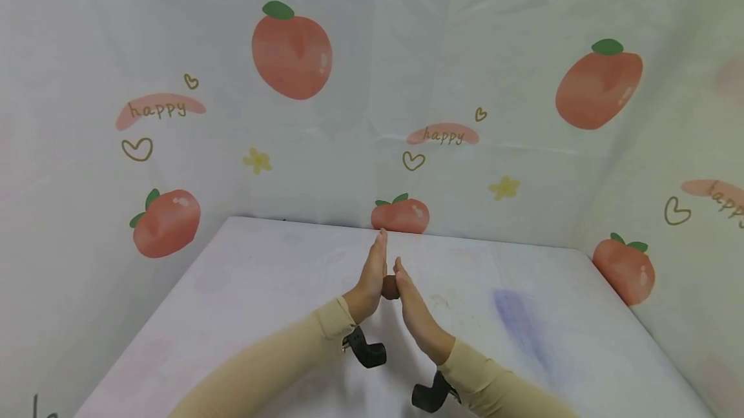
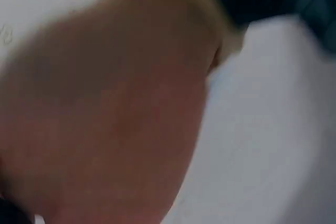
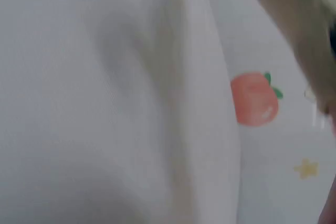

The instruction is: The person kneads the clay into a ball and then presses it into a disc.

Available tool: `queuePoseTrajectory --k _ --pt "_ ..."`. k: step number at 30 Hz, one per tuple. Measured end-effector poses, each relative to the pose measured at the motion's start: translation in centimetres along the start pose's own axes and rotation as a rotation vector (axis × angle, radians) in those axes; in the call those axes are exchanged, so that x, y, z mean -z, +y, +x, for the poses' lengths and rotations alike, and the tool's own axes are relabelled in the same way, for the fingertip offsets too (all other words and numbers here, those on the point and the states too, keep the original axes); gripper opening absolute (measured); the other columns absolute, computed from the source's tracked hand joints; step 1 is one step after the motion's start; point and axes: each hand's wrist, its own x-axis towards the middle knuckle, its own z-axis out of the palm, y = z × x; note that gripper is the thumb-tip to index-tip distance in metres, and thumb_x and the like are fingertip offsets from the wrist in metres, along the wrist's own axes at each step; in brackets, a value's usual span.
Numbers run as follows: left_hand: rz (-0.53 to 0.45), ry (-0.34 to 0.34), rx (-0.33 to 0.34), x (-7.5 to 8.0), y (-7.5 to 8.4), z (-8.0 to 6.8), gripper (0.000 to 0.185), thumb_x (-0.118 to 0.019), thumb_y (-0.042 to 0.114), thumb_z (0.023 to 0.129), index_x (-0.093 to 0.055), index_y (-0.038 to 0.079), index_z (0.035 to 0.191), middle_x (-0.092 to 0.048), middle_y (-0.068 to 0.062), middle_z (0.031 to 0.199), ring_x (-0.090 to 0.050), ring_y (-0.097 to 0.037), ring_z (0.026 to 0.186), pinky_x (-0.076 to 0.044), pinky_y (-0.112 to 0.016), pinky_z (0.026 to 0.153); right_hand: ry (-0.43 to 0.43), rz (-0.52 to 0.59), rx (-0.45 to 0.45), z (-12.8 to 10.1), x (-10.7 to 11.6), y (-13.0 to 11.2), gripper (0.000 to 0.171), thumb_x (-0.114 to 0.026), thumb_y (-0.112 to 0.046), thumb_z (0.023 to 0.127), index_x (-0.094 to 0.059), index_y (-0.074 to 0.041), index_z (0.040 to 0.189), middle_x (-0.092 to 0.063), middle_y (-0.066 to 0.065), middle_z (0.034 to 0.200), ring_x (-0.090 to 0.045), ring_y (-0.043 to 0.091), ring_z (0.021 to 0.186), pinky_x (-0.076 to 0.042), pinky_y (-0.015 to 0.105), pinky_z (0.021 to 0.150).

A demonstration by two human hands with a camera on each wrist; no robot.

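A small brown lump (image 1: 390, 287), rounded like a ball of clay, sits between my two palms in the head view. My left hand (image 1: 370, 278) lies against its left side, fingers straight and pointing up and away. From the other side my right hand (image 1: 420, 314) presses on it, its fingers straight too and angled toward the left fingertips. Both hands are raised over the white table (image 1: 279, 276). A blurred hand (image 2: 115, 108) fills much of the left wrist view, and the lump does not show there. In the right wrist view a beige sleeve (image 3: 294, 19) crosses the top right corner.
Behind the table hangs a white cloth (image 1: 349, 121) printed with red fruit, hearts and words. A bluish smudge (image 1: 520, 321) marks the tabletop to the right. Black wrist cameras, one on the left (image 1: 369, 348) and one on the right (image 1: 431, 395), hang under the wrists.
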Motion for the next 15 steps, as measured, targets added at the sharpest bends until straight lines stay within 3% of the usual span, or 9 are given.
queuePoseTrajectory --k 4,8,11,15 --pt "0.062 0.047 0.092 0.8 -1.4 0.5 0.067 -0.011 0.051 0.104 0.003 0.013 0.156 0.007 -0.009 0.163 0.01 -0.03 0.149 0.006 -0.059 0.117 -0.076 -0.03 0.002 -1.6 -0.8 -1.0 0.064 -0.022 -0.04 0.107 0.0 -0.004 0.155 -0.003 0.015 0.163 0.004 0.034 0.149 0.001 0.064 0.115" --pt "0.138 -0.006 0.173 0.4 -3.1 -0.5 0.066 -0.009 0.054 0.103 0.008 0.018 0.156 0.012 -0.005 0.163 0.012 -0.029 0.149 0.008 -0.062 0.115 -0.046 -0.011 0.027 -1.3 -0.4 -2.2 0.06 -0.02 -0.037 0.107 -0.001 -0.008 0.156 -0.001 0.01 0.163 0.007 0.03 0.15 0.003 0.064 0.115" --pt "0.173 -0.068 0.141 -0.5 -3.7 -1.6 0.066 -0.006 0.053 0.103 0.009 0.014 0.155 0.014 -0.005 0.162 0.015 -0.028 0.148 0.009 -0.062 0.115 0.039 0.002 0.055 -0.1 0.4 -2.8 0.059 -0.02 -0.035 0.108 -0.002 -0.006 0.156 -0.005 0.013 0.163 0.005 0.03 0.15 0.003 0.061 0.116" --pt "0.183 -0.145 0.096 -1.7 -3.2 -3.0 0.065 -0.003 0.049 0.104 0.009 0.01 0.155 0.014 -0.006 0.162 0.016 -0.028 0.148 0.009 -0.058 0.116 0.119 0.009 0.078 1.6 1.9 -3.1 0.061 -0.021 -0.036 0.107 -0.001 -0.005 0.155 -0.009 0.015 0.162 0.004 0.03 0.15 0.004 0.058 0.117"
